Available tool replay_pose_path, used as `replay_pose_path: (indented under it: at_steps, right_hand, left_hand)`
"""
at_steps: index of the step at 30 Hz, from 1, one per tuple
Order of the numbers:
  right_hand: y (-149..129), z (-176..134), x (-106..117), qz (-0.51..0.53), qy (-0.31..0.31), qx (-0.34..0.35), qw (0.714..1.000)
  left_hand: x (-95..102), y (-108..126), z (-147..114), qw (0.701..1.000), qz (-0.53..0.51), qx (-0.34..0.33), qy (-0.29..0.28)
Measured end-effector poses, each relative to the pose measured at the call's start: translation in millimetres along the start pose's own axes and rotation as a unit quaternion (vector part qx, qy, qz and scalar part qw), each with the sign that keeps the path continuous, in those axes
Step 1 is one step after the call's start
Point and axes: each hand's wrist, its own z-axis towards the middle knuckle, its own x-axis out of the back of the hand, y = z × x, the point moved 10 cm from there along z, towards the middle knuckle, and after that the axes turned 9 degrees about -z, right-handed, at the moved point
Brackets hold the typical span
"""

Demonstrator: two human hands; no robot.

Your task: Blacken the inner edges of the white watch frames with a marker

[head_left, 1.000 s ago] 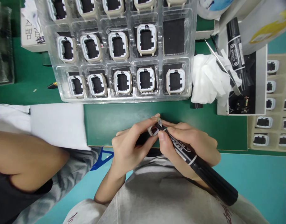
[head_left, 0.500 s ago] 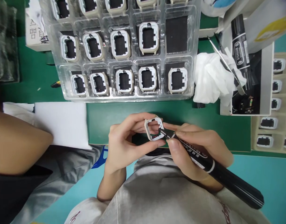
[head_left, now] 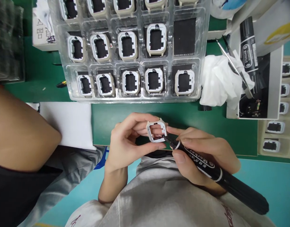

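Between the thumb and fingers of my left hand [head_left: 129,142] is a pale, rounded-square watch case frame [head_left: 149,135], its opening facing up. My right hand [head_left: 204,151] is closed round a black marker [head_left: 206,165] in a pen grip. The marker's dark tip meets, or nearly meets, the inner lower right edge of the frame. My right index finger reaches out close to the frame's right side. Just beyond my hands lies a clear plastic tray [head_left: 135,100] with several similar frames in its compartments, each over a dark pad.
To the right are a crumpled white cloth [head_left: 213,82], tweezers [head_left: 234,67], another marker [head_left: 249,47] and an open box [head_left: 274,85]. A second tray [head_left: 263,135] stands at far right. Another person's arm [head_left: 24,132] reaches in at left, near a white sheet [head_left: 69,123].
The marker tip has moved slightly down along the frame's inner right edge. The view has shifted a little, and the other person's arm at left extends further in.
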Motion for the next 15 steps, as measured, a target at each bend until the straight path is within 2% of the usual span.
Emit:
replay_pose_path:
  at_steps: [1,3,6,8,11,15]
  right_hand:
    - [-2.6,1.9,0.8,0.007,-0.004,0.034,0.999]
    - [-2.2,4.9,1.1,0.009,-0.016,0.056,0.998]
    - [-2.4,4.4,-4.1,0.003,-0.044,0.018,0.999]
    - [0.9,0.1,0.9,-0.022,-0.004,-0.052,0.998]
    - [-3.6,-7.1,-0.7,-0.032,0.024,-0.073,0.997]
    - [-7.7,-8.9,-3.0,-0.046,0.052,-0.02,0.997]
  left_hand:
    - [0.3,-0.7,0.0,1.0,0.001,0.003,0.002]
    - [0.9,-1.7,-0.1,1.0,0.001,0.007,0.003]
    - [1.6,-2.9,0.1,1.0,-0.002,0.012,0.003]
    - [1.6,-3.6,0.4,1.0,-0.007,0.014,0.0]
    - [0.4,-2.5,0.4,1.0,-0.019,0.005,-0.007]
    - [0.0,-1.5,-0.4,1.0,-0.01,-0.003,-0.002]
